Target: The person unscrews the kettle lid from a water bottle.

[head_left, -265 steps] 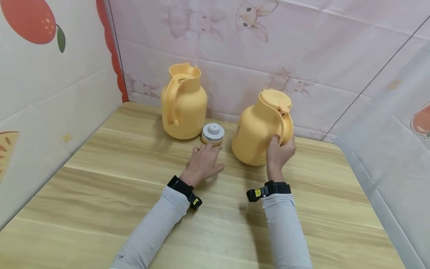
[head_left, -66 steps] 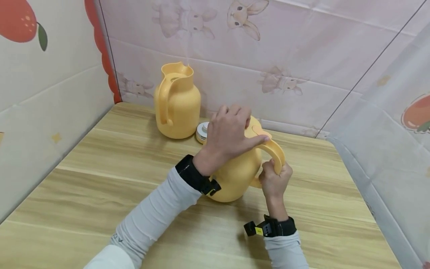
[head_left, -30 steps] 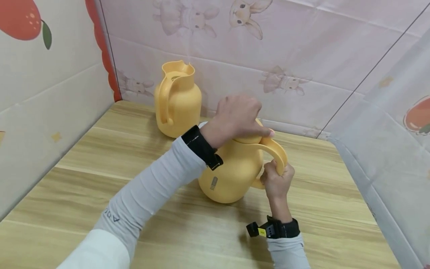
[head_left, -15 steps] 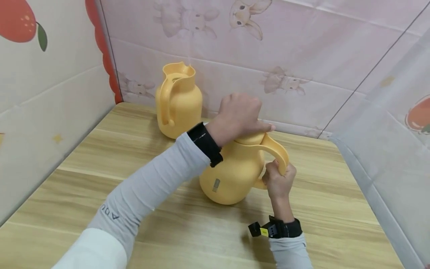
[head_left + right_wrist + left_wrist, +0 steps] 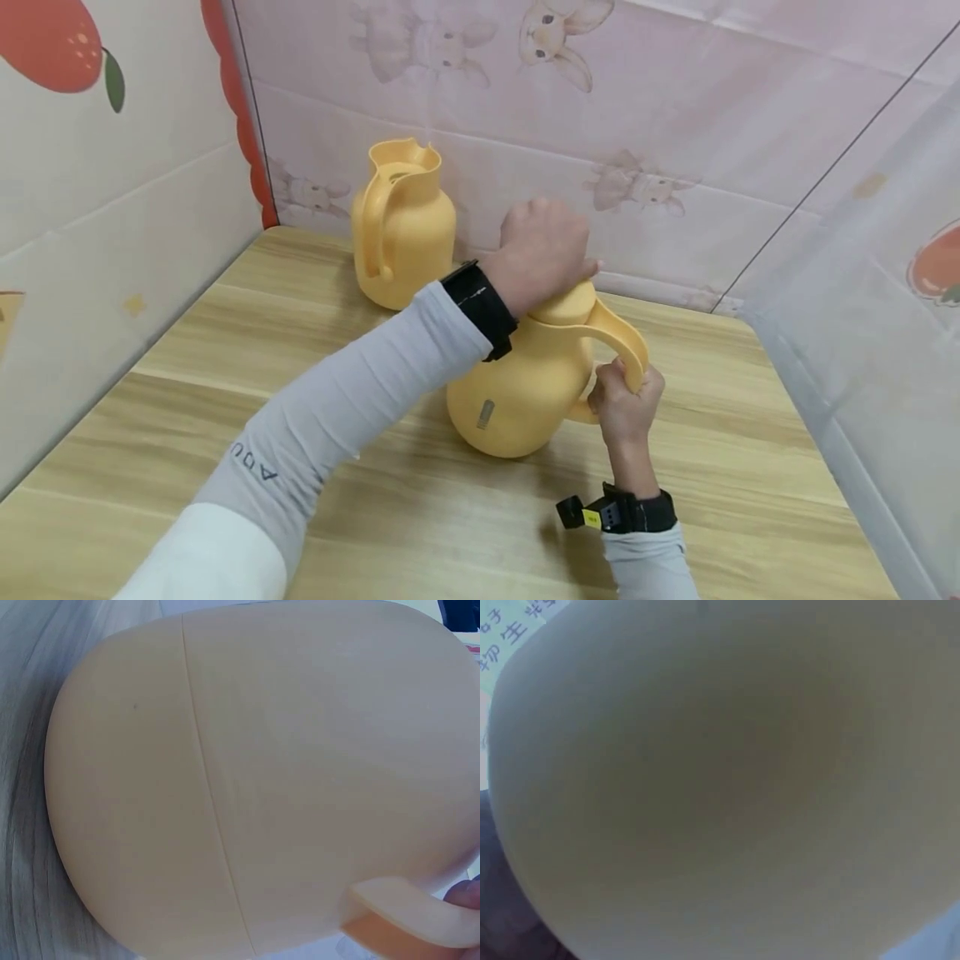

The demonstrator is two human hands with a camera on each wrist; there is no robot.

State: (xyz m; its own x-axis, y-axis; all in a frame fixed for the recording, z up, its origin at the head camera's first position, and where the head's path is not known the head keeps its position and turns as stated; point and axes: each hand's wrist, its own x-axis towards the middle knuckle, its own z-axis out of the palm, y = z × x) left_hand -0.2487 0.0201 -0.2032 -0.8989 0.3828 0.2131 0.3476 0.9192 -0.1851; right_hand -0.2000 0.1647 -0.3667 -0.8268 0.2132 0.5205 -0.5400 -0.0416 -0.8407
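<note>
A yellow thermos jug (image 5: pixel 517 400) stands on the wooden table in the head view, its spout end hidden behind my left hand. My right hand (image 5: pixel 626 404) grips the jug's handle (image 5: pixel 618 340) from the right. On top, my left hand (image 5: pixel 546 246) holds the yellow lid (image 5: pixel 564 307), knuckles up, with the thumb pointing right and the fingertips hidden. The left wrist view is filled by the jug's blurred body (image 5: pixel 727 780). In the right wrist view the jug's side shows a seam, and part of my fingers (image 5: pixel 465 892) lies by the handle's lower end.
A second yellow jug (image 5: pixel 408 237), its top open and without a raised lid, stands at the back left near the pink wall panel (image 5: pixel 480 108). The wooden table (image 5: pixel 420 533) extends to the front. Walls border it left and right.
The jug has come nearer and left, its handle now turned right. My left hand left the small grey-white stopper for the lid, then twisted and rose slightly. My arm now hides the stopper.
</note>
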